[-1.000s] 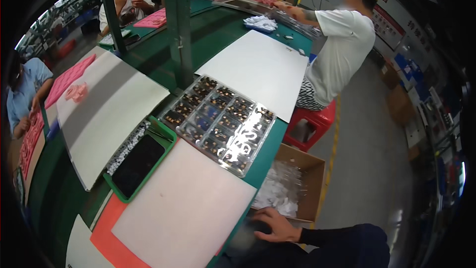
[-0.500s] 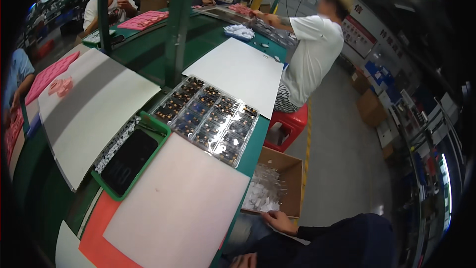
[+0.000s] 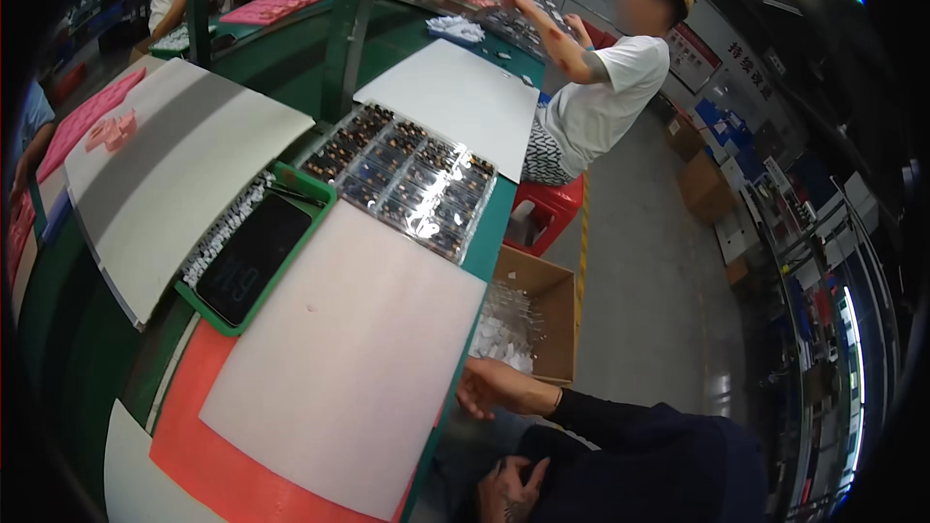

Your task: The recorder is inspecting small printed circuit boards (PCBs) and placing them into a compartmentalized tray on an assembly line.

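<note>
My right hand (image 3: 499, 387), in a dark sleeve, is by the table's near edge, next to the cardboard box (image 3: 558, 324) of clear and white plastic pieces. Its fingers are loosely bent, with nothing seen in them. Lower down, my left hand (image 3: 506, 492) rests over dark clothing, thumb and fingers apart; part of it is hidden. Nearest to the hands on the table is a pale pinkish sheet (image 3: 349, 349), lying over a red-orange sheet (image 3: 184, 436). Beyond it sits a clear compartment tray (image 3: 402, 179) of small dark and copper-coloured parts.
A green tray (image 3: 327, 205) holds small white pieces and a black-screened device (image 3: 254, 261). White boards (image 3: 446, 92) lie farther along. A green post (image 3: 351, 29) rises from the table. A co-worker (image 3: 620, 82) sits on a red stool (image 3: 557, 208); other people sit across.
The view has shifted. My right hand has moved from beside the box toward the table edge, and my left hand shows more fully. The co-worker's arms have risen, holding up a tray of parts.
</note>
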`<control>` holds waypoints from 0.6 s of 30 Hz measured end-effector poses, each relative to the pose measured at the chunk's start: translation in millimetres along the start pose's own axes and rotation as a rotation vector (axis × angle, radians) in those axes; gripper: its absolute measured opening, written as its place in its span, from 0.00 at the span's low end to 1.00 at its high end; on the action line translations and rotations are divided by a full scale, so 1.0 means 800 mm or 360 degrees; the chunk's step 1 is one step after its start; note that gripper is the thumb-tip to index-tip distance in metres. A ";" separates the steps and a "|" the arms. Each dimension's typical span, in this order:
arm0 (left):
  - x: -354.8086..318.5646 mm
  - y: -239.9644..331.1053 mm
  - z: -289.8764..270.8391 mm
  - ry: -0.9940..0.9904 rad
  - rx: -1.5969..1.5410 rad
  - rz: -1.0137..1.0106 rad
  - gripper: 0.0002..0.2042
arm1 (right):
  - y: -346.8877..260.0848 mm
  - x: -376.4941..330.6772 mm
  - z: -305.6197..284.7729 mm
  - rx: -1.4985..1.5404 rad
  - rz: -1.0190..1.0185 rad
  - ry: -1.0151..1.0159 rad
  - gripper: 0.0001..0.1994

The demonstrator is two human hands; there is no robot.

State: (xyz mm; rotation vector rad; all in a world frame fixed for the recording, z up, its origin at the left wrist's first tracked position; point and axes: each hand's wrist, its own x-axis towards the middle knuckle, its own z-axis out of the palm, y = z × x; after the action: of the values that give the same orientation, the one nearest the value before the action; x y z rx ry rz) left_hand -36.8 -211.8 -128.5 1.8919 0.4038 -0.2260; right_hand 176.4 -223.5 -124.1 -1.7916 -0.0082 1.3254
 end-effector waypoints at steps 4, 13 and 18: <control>0.003 -0.041 -0.024 0.0109 -0.0237 0.0290 0.17 | 0.045 0.002 -0.030 -0.1149 -0.0494 0.0365 0.25; 0.006 -0.042 -0.014 0.0105 -0.0425 0.0406 0.12 | 0.039 -0.032 0.014 -0.0075 0.0118 -0.0390 0.19; 0.028 -0.107 -0.039 0.0286 -0.0020 -0.0004 0.11 | 0.072 -0.034 0.030 -0.1018 -0.0768 -0.0007 0.15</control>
State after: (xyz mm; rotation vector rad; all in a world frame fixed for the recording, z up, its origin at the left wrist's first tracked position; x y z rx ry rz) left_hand -50.2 -152.6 -199.5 1.9058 0.5276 -0.0545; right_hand 119.0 -256.3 -141.0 -2.1164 -0.8984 1.0279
